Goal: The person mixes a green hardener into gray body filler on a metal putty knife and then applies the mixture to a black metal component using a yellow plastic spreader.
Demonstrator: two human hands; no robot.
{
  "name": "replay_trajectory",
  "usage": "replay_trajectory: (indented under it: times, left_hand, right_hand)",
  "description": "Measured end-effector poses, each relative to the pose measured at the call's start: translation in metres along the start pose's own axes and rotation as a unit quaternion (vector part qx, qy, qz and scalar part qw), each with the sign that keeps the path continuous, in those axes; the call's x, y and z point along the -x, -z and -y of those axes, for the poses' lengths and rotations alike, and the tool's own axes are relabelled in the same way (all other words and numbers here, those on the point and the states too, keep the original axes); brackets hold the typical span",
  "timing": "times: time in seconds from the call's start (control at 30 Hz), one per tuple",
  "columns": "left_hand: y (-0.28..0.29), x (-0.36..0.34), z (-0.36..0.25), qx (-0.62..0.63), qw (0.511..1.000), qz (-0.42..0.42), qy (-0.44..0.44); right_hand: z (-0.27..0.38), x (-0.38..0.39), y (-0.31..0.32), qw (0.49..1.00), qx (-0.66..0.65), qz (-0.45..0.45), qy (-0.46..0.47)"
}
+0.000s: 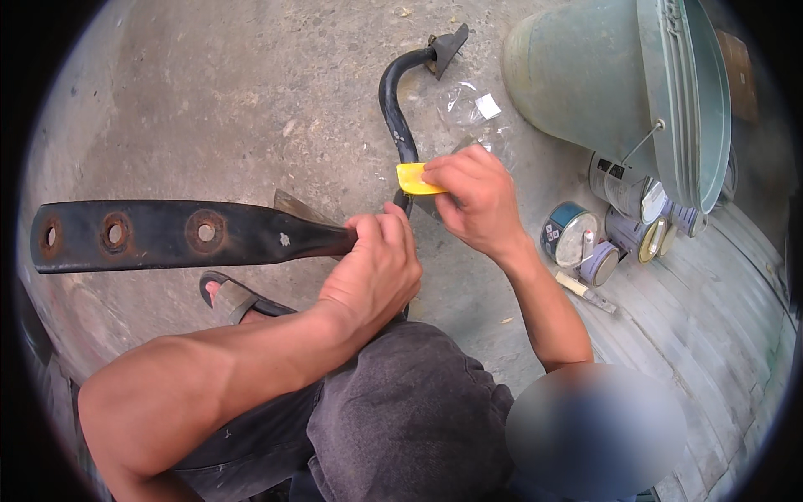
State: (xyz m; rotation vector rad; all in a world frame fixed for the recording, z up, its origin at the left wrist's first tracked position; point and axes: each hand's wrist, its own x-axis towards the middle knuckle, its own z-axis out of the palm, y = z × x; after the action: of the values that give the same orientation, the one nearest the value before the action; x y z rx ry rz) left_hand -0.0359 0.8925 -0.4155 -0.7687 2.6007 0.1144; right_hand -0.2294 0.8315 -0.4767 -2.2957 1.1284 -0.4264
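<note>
My left hand (372, 259) is wrapped round the narrow neck of a black metal bar (167, 238), whose wide flat end points left and has rust-ringed holes. A bent black tube (391, 96) rises from beside that hand to a dark angled end piece at the top. How bar and tube join is hidden behind my fingers. Between its thumb and fingers, my right hand (478, 197) pinches a yellow flat spreader (410, 178). The spreader's edge lies against the tube just above my left fingertips.
A large pale green bucket (577, 79) lies tilted at the upper right. Below it are several paint cans (571, 233) and a paintbrush (585, 291) beside a ribbed sheet (703, 326). Clear plastic (460, 107) rests on the concrete floor (209, 109). A sandalled foot (242, 299) is below the bar.
</note>
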Motion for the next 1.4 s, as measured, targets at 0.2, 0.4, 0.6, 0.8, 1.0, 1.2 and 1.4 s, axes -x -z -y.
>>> replay_trajectory:
  times: [0.2,0.4,0.6,0.8,1.0,1.2,1.4]
  left_hand:
    - [-0.001,0.001,-0.002,-0.008,1.0,0.001,0.006]
    - [-0.003,0.001,0.0,0.006,1.0,-0.009,0.001]
    - [0.002,0.004,0.008,0.023,1.0,0.0,-0.013]
    - [-0.001,0.009,0.017,0.082,0.997,-0.011,-0.009]
    - [-0.008,0.016,0.033,0.161,0.986,-0.047,-0.014]
    - [-0.005,0.023,0.046,0.195,0.979,-0.065,-0.006]
    - [-0.007,0.022,0.047,0.192,0.98,-0.054,-0.016]
  right_hand:
    - [-0.006,0.009,0.011,0.995,-0.089,0.046,-0.009]
    - [-0.021,0.015,0.015,0.992,-0.114,-0.002,-0.054]
    - [-0.016,0.004,-0.003,0.993,-0.111,-0.017,-0.038]
    - [-0.022,0.02,-0.01,0.992,-0.112,-0.026,-0.055]
    - [-0.026,0.041,-0.03,0.971,-0.188,-0.108,-0.095]
    - [-0.027,0.055,-0.037,0.958,-0.24,-0.111,-0.109]
    - [-0.032,0.021,0.004,0.979,-0.168,-0.094,-0.061]
